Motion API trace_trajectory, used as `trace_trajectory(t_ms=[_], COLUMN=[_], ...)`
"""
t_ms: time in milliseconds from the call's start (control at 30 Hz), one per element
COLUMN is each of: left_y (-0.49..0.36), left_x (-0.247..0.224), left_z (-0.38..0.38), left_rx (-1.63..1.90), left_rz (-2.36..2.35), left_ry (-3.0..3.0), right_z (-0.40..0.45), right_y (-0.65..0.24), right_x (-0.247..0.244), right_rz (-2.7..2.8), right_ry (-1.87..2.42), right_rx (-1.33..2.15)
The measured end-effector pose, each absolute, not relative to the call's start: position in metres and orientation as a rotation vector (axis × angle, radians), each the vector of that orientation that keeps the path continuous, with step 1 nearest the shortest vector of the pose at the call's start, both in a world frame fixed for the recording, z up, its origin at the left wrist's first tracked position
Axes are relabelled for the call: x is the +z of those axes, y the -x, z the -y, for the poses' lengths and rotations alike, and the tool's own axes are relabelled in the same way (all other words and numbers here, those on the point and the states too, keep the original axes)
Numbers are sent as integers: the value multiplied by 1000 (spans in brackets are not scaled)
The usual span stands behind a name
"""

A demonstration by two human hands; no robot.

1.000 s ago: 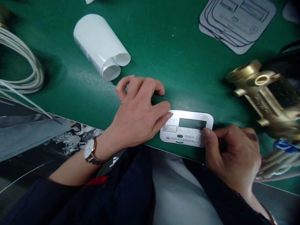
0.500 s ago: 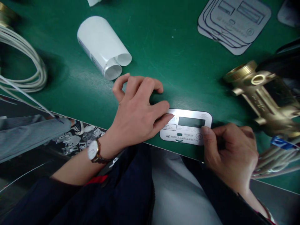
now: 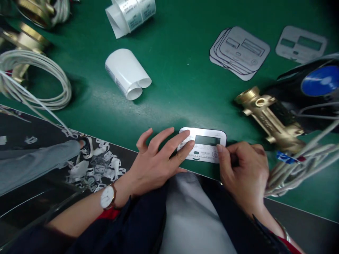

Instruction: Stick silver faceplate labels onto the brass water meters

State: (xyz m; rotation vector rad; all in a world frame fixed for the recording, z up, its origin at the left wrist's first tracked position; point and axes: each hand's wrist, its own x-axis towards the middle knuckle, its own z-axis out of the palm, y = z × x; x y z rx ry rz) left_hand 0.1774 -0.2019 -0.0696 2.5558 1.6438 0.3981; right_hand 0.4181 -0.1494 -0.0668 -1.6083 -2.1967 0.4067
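Observation:
A silver label plate (image 3: 205, 145) with a dark display window lies flat at the near edge of the green table (image 3: 180, 88). My left hand (image 3: 156, 160), fingers spread, presses two fingertips on the plate's left end. My right hand (image 3: 242, 174) is curled, its thumb pinning the plate's right edge. A watch sits on my left wrist.
A brass valve body (image 3: 267, 118) with white cables (image 3: 296, 165) lies to the right. A stack of white labels (image 3: 238, 53) and a single one (image 3: 300, 44) lie at the back. Curled white sheets (image 3: 127, 74), another roll (image 3: 131, 14) and coiled cable (image 3: 34, 81) sit left.
The view has tilted up, showing more of the table's far side. My left hand has flattened from a curled pose, its fingers now spread on the plate. My right hand keeps its hold.

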Motion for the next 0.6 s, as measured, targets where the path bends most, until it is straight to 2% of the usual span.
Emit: trace_trajectory(t_ms=[167,400,500,600], left_y=[-180,-183,-183,-181], left_x=[-65,-77,-78,-76], left_z=[204,218,220,219], left_rx=[345,720,735,747], left_rz=[-1636,-1967,-1989,-1956], left_ry=[-2511,-2303,-2248,-2266], right_z=[153,168,173,170], right_y=[-419,-408,-401,-403], right_x=[-68,-66,-61,-45], right_rz=[2182,2558,2576,2325], right_ry=[1416,606,577,690], right_rx=[379,299,358,404])
